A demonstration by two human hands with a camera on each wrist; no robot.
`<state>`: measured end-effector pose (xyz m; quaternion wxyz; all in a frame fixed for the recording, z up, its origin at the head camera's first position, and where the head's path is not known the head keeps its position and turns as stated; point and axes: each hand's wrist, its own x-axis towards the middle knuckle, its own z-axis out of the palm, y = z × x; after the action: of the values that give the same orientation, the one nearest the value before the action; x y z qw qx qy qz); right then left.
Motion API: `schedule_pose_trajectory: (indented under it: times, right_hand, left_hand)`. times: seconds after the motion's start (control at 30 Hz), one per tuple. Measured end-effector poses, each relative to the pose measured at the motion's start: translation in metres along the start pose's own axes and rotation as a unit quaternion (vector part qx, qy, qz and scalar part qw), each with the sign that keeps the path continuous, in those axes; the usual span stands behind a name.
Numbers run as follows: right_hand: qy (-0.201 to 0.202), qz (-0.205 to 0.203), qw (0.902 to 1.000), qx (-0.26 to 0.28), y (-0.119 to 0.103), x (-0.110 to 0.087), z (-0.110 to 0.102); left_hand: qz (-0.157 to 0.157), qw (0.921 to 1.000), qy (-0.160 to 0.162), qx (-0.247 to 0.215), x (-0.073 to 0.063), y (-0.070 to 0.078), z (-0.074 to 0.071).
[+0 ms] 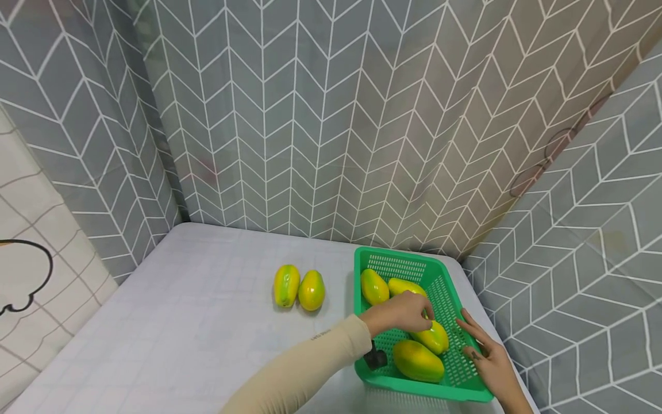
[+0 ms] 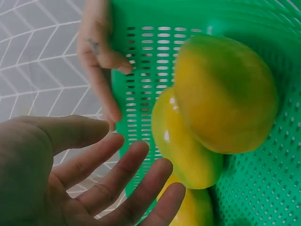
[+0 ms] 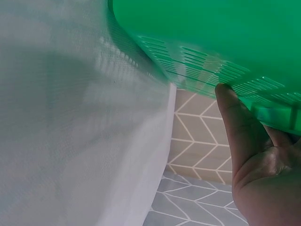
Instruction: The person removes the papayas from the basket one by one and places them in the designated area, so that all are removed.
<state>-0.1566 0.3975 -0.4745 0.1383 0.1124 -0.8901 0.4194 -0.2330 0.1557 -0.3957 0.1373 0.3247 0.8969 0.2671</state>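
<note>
A green plastic basket (image 1: 408, 386) holds several yellow-green papayas, one of them a papaya (image 1: 418, 361) at its near end. My left hand (image 1: 405, 310) reaches over the basket, its fingers above a second papaya (image 1: 433, 337). In the left wrist view the left hand (image 2: 108, 183) has its fingers spread loosely, with nothing in them, beside the papayas (image 2: 225, 94). My right hand (image 1: 491, 359) grips the basket's right rim. From the right wrist view, one finger of the right hand (image 3: 258, 155) lies against the slotted outer wall.
Two more papayas, a ridged papaya (image 1: 286, 286) and a rounder papaya (image 1: 311, 290), lie on the white-covered table (image 1: 207, 322) left of the basket. Behind and to the right hang grey patterned curtains (image 1: 310, 115). A black piece (image 1: 376, 356) shows by my left wrist.
</note>
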Motion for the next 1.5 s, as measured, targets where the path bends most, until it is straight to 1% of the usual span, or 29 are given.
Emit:
schedule_pose_trajectory:
  times: [0.07,0.17,0.23,0.33,0.43,0.53,0.67,0.7,0.77,0.87,0.93,1.07,1.13,1.27,1.4,1.5]
  right_hand:
    - [0.0,-0.012,0.9999,0.01,0.001,0.0,0.0]
    - [0.0,-0.022,0.9997,0.013,0.003,0.0,0.0]
    - [0.002,-0.023,0.9996,0.014,0.004,0.0,0.0]
    - [0.005,-0.02,0.9998,0.008,0.004,0.0,0.0]
    - [0.006,-0.015,0.9998,0.007,0.002,0.0,0.001]
    - [0.005,-0.008,0.9999,0.005,0.002,0.001,0.001]
    - [0.004,-0.005,1.0,0.006,0.002,0.001,0.001]
    - [0.005,-0.005,1.0,0.006,0.002,0.001,0.001]
    - [0.006,-0.007,0.9999,0.011,0.003,0.001,0.001]
    - [0.005,-0.01,0.9997,0.021,0.003,0.001,0.001]
    - [0.003,-0.01,0.9996,0.027,0.002,0.001,0.001]
    - [0.004,-0.007,0.9996,0.026,0.001,0.001,0.001]
    - [0.005,-0.005,0.9997,0.024,0.001,0.001,0.001]
    - [0.005,0.001,0.9998,0.018,0.0,0.001,0.001]
    - [0.004,0.004,0.9998,0.017,0.0,0.001,0.001]
    - [0.003,-0.002,0.9998,0.018,0.001,0.001,0.001]
  left_hand:
    - [0.009,0.9997,-0.015,0.018,0.001,0.002,0.004]
    - [0.008,0.999,-0.033,0.031,0.002,0.005,0.01]
    - [0.005,0.9985,-0.038,0.04,0.002,0.006,0.015]
    - [-0.001,0.9982,-0.045,0.04,0.003,0.007,0.02]
    - [0.001,0.9974,-0.055,0.046,0.005,0.006,0.022]
    - [0.01,0.9954,-0.081,0.05,0.006,0.003,0.023]
    - [0.015,0.9916,-0.123,0.039,0.008,0.0,0.022]
    - [0.014,0.9908,-0.13,0.036,0.009,-0.001,0.022]
    - [0.014,0.9893,-0.139,0.044,0.009,-0.001,0.023]
    - [0.003,0.9856,-0.158,0.06,0.009,-0.002,0.027]
    - [-0.007,0.9818,-0.178,0.065,0.009,-0.002,0.029]
    - [-0.033,0.9737,-0.219,0.054,0.013,-0.003,0.032]
    - [-0.043,0.9704,-0.233,0.048,0.014,-0.003,0.032]
    - [-0.053,0.9676,-0.244,0.035,0.014,-0.004,0.033]
    - [-0.046,0.9685,-0.241,0.044,0.013,-0.004,0.032]
    - [-0.037,0.9701,-0.234,0.054,0.012,-0.003,0.031]
